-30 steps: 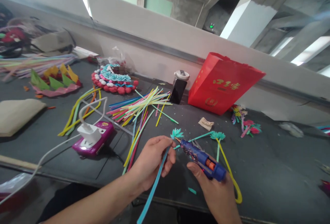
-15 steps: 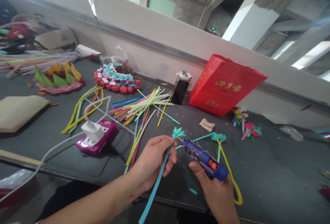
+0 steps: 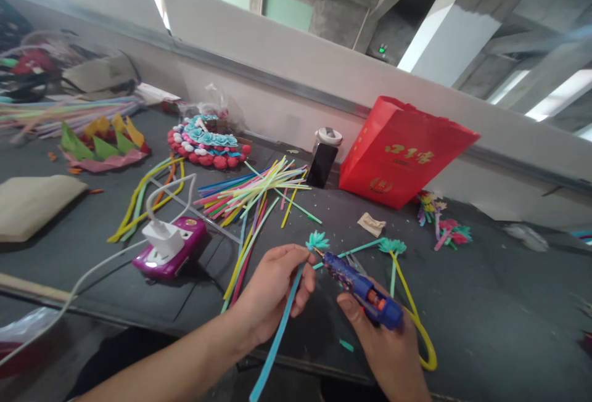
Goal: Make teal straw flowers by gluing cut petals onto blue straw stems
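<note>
My left hand (image 3: 282, 288) pinches a blue strip (image 3: 277, 343) near its top end; the strip hangs down past the table's front edge. A small teal flower (image 3: 317, 240) shows just above these fingertips. In my right hand (image 3: 383, 334) is a dark blue glue gun (image 3: 363, 288), its tip pointing up and left at the underside of the flower. Whether the tip touches it I cannot tell. Behind the gun lies a second teal flower (image 3: 392, 246) with teal stems and a bent yellow stem (image 3: 423, 334).
Colourful strips (image 3: 259, 189) lie in a pile at the middle. A purple power strip (image 3: 171, 251) with a white plug and cable is on the left. Further back are a dark phone (image 3: 322, 164), a red bag (image 3: 407, 152) and a beaded wreath (image 3: 208, 143).
The glue gun and my right hand have shifted slightly left and down. The small flower sits a little further left. My left hand still pinches the strip.
</note>
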Motion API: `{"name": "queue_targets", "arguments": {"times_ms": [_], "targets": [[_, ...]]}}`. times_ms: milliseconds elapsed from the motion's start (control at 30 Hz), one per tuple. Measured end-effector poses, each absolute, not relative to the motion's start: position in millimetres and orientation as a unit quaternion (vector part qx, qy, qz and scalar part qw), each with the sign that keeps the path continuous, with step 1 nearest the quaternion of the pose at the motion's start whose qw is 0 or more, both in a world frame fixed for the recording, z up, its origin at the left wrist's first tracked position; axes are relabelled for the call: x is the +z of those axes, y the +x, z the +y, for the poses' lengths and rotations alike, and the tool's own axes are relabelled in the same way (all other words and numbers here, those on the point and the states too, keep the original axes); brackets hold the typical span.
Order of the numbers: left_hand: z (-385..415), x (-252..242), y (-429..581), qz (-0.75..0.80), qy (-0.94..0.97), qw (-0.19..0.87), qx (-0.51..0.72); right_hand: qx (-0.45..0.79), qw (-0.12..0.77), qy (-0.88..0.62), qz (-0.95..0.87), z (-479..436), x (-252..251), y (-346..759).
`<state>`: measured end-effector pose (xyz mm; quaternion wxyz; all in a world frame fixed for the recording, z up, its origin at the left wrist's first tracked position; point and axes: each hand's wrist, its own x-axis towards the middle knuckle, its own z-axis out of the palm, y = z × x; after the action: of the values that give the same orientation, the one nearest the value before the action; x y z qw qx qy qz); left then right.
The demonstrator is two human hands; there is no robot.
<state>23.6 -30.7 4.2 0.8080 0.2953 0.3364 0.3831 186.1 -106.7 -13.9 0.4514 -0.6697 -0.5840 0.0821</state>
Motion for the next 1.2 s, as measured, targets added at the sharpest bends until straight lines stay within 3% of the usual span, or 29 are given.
{"name": "queue_targets", "arguments": {"times_ms": [600,1200], "targets": [[-30,3,23,0.326,0.283,0.820,0.375,0.062,0.413,-0.642,-0.643,-105,-17,195],[-31,4,24,0.346,0.292,0.827,0.334,-0.001,0.439,-0.619,-0.651,-106,-19,196]]}}
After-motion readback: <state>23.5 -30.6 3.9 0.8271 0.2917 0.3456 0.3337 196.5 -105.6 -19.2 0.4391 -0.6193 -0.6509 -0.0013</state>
